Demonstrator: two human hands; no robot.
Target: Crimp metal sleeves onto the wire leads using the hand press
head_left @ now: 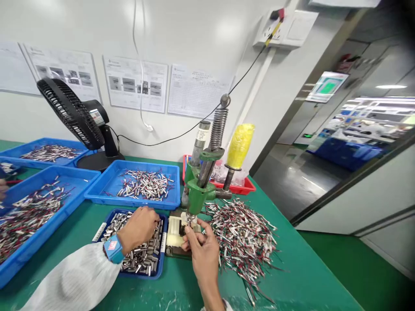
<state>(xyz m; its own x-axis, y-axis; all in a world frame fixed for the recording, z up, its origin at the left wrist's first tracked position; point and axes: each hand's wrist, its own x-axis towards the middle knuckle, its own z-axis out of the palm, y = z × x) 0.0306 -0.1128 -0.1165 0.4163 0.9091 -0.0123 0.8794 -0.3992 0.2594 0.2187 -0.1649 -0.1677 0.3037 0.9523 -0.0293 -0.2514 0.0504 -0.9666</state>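
My left hand (141,226) reaches into a small blue tray (160,270) of loose silver metal cylinders (141,261). Its fingers curl down among them, and the fingertips are hidden. My right hand (204,248) is at the foot of a green hand press (196,196), thumb and fingers pinched together close under the press tip. Whatever they hold is too small and covered to make out. Below the press tip sits a cream-coloured fixture (174,233) on a metal base. Beside my right hand lies a big heap of small silver-and-white parts with red and black wires (243,235).
Blue trays (94,192) with more wired parts stand on the left and behind. A black fan (73,114) and a red bin (248,185) are at the back. The press lever has a yellow wrapped grip (240,144). Another person's hand (2,189) shows at the left edge.
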